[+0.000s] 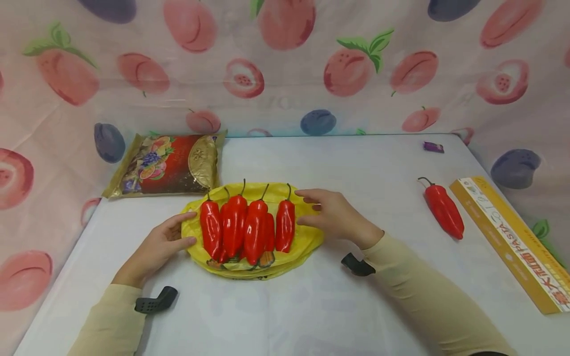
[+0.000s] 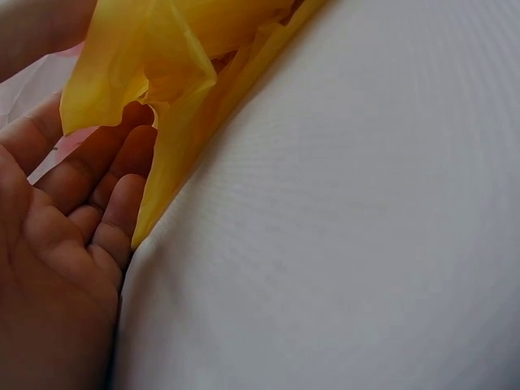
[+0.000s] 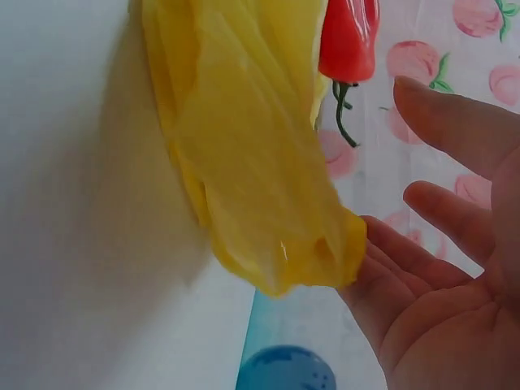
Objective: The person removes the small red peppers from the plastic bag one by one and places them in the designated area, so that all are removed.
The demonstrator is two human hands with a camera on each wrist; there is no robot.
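Several glossy red chili peppers [image 1: 234, 227] with dark stems lie side by side on a flattened yellow plastic bag [image 1: 307, 244] in the head view. At the bag's left edge is my left hand [image 1: 156, 247], thumb and fingers spread apart. In the left wrist view, its loosely bent fingers sit against the yellow plastic [image 2: 138, 57], which hides some fingertips. My right hand [image 1: 331, 215] hovers by the rightmost pepper [image 1: 285, 227], fingers parted. The right wrist view has its lower fingers touching the bag's edge [image 3: 268, 187], thumb free near a pepper [image 3: 349, 41].
One more red pepper [image 1: 444, 210] lies at the right, beside a long yellow pasta box [image 1: 512, 242]. A shiny red and gold packet [image 1: 173, 163] sits at the back left. A small purple wrapper [image 1: 433, 147] is near the back right, before a fruit-print curtain [image 1: 285, 99].
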